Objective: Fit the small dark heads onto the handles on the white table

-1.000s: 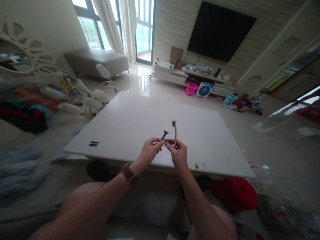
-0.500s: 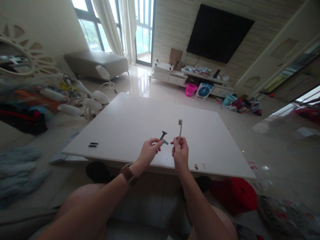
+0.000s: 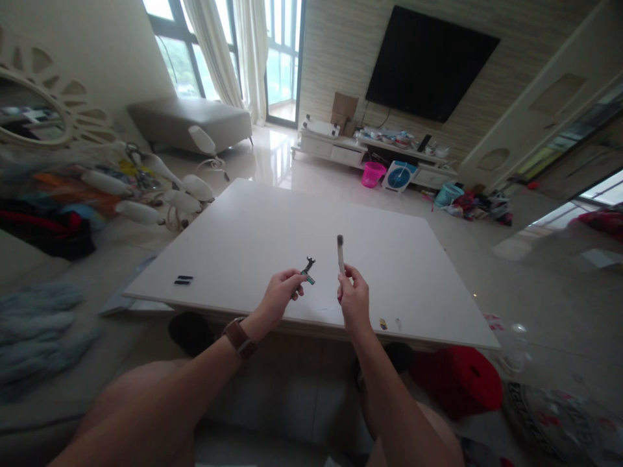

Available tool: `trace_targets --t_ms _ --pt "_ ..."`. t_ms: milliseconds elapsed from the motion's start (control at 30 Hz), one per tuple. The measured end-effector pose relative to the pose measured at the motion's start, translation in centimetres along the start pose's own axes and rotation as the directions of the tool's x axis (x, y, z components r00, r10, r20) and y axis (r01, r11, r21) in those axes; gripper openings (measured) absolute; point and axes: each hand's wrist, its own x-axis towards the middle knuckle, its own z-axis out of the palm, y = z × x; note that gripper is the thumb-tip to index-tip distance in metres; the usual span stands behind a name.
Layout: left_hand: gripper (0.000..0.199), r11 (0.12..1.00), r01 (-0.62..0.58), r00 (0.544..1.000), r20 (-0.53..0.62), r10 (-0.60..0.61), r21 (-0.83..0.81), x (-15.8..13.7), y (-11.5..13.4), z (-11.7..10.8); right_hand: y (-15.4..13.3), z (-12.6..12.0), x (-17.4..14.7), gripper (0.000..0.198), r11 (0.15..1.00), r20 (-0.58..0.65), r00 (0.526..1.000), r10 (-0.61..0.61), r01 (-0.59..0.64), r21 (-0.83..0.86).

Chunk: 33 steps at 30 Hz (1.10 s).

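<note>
"Toothbrush (image 3: 341, 258) — where is it?"

"In the person's right hand (image 3: 355, 297), over the near half of a white table (image 3: 296, 224). It stands almost upright, dark bristles at the top, pale handle running down into the grip."

"How are those fingers set?"

"Closed around the lower handle, with the thumb against it."

"And the left hand (image 3: 281, 293)?"

"Its fingers are pinched together on a small dark part (image 3: 309, 264). The part has a forked upper end and a greenish strip near the fingertips. A brown wristband (image 3: 239, 337) circles that wrist."

"Do the brush and the part touch?"

"No — they are apart, with white tabletop showing between them."

"What lies on the table?"

"Two short black strips (image 3: 183, 280), side by side near the left edge. Close to the front edge, right of the right hand, lie a small yellowish piece (image 3: 383, 323) and, just beside it, a small pale piece (image 3: 398, 323); both are too small to identify."

"Beyond the table?"

"A pink basket (image 3: 373, 174) and a blue-and-white fan (image 3: 400, 176) on a shiny floor, below a large black television (image 3: 432, 63)."
</note>
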Motion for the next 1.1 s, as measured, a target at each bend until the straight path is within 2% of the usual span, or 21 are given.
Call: trace_targets --t_ms 200,400,533,633,767,867,933,1000,1033,1100 --pt "0.021 0.955 0.147 0.985 -0.047 -0.164 -0.260 -0.1 -0.6 -0.5 -0.3 -0.2 -0.1 0.029 1.000 0.008 1.000 -0.009 0.009 -0.030" --pt "0.020 0.964 0.104 0.994 -0.004 -0.108 -0.244 0.0 -0.5 0.8 -0.3 -0.3 -0.5 0.028 0.989 0.053 0.997 -0.051 0.057 -0.134" --pt "0.022 0.996 0.017 1.000 0.012 -0.016 -0.088 -0.1 -0.4 1.8 -0.5 -0.3 -0.8 0.029 0.992 0.054 0.998 -0.042 0.048 -0.119" --pt "0.024 0.997 -0.058 0.997 0.053 0.055 0.047 -0.2 -0.4 2.3 -0.9 -0.1 -1.1 0.029 0.991 0.104 0.994 -0.036 0.049 -0.125" --pt "0.026 0.994 -0.075 0.994 0.083 0.068 0.086 -0.3 -0.5 2.6 -1.1 0.0 -1.2 0.024 0.988 0.187 0.982 -0.014 0.043 -0.151" --pt "0.028 0.990 -0.069 0.991 0.123 0.054 0.121 0.1 -0.4 2.3 -0.9 -0.3 -0.9 0.025 0.988 0.158 0.987 -0.014 0.037 -0.148" --pt "0.025 0.977 -0.069 0.987 0.156 0.038 0.201 0.7 -0.6 1.6 -0.8 -0.6 -0.7 0.025 0.987 0.116 0.993 -0.024 0.042 -0.157" --pt "0.021 0.928 -0.088 0.982 0.188 0.020 0.361 1.5 -1.0 0.5 -0.6 -0.8 -0.5 0.025 0.984 0.090 0.995 -0.034 0.049 -0.171" --pt "0.021 0.874 -0.116 0.979 0.202 0.021 0.471 1.9 -1.3 -0.2 -0.6 -0.9 -0.5 0.025 0.983 0.085 0.996 -0.035 0.049 -0.177" --pt "0.023 0.681 -0.223 0.971 0.223 0.089 0.698 2.7 -2.1 -1.9 -0.6 -1.1 -0.5 0.026 0.983 0.084 0.996 -0.028 0.043 -0.181"
